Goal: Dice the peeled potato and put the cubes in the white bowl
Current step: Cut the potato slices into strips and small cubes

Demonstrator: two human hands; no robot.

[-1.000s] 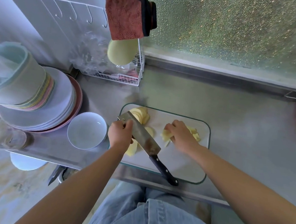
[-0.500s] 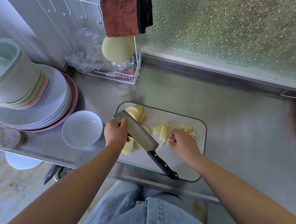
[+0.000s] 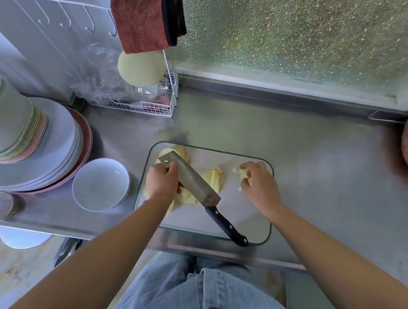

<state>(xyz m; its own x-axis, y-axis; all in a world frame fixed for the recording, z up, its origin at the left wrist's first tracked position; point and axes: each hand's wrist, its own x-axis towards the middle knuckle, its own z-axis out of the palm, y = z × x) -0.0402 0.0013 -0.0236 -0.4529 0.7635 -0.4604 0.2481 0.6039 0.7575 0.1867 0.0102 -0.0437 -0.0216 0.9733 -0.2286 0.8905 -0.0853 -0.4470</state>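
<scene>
Denim fills the nearest part of the view, worn by the person standing against the steel counter (image 3: 320,191). Two bare forearms are stretched forward over its near lip. A glass cutting board (image 3: 248,224) is laid close to that lip. A knife (image 3: 195,181) is laid slantwise across it, with the butt of the black handle at the board's near rim and the blade running away to the left.

The left hand (image 3: 161,182) is curled over the far end of the blade, apparently so the flat steel can steady or sweep the potato slices (image 3: 185,199) lying beneath it. Rounded slices (image 3: 176,151) are seen beyond the blade's tip, at the far left corner. The right hand (image 3: 260,185) is bent around a small cluster of potato cubes (image 3: 244,177) near the board's far right corner, likely gathered for the transfer. Between the hands, apart from both, a bundle of potato strips (image 3: 214,178) is left uncut.

The white bowl (image 3: 100,183) is set just left of the board, and no cubes are made out in it. A short carry leftwards across the knife is therefore called for. Open steel is offered to the right of the board and beyond it. The left is crowded, with stacked plates (image 3: 55,148) set close behind the bowl. Farther back, a wire rack (image 3: 152,108), a red cloth (image 3: 141,19) and a frosted window (image 3: 311,34) are found.
</scene>
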